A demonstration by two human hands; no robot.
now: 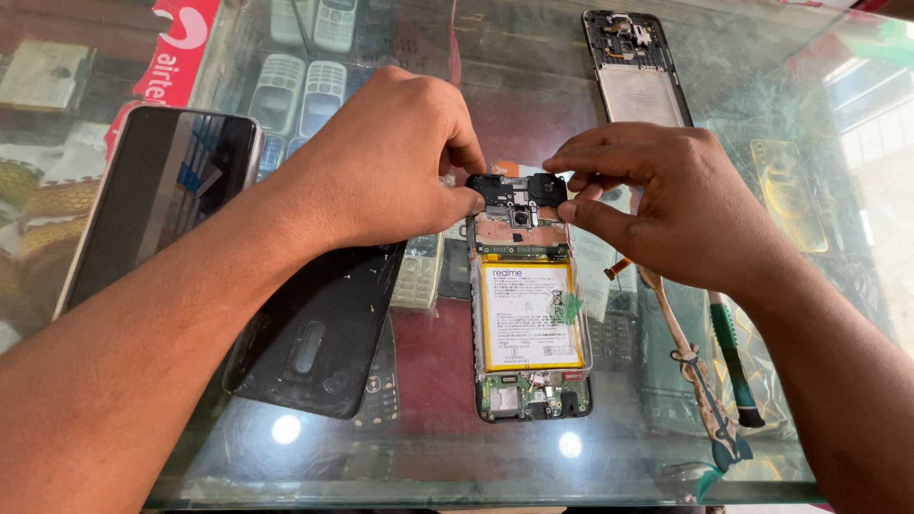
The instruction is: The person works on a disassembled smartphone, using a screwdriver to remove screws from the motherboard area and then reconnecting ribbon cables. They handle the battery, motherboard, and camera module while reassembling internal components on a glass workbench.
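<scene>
Glass formed the counter top (666,447), with old keypad handsets visible beneath it. On it lay an opened phone (529,314), back off, its yellow-edged battery (530,316) exposed. Both hands met at its upper end: the left hand (386,167) and right hand (666,205) each pinched the black cover plate (517,189) with narrowed fingertips. A black back cover (319,328) (scuffed inside) lay just left, and a green-handled screwdriver (733,357) sat on the right.

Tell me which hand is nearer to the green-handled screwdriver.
Right. The right hand is just above the green-handled screwdriver, its wrist over the handle; the left hand is across the opened phone, farther away.
</scene>
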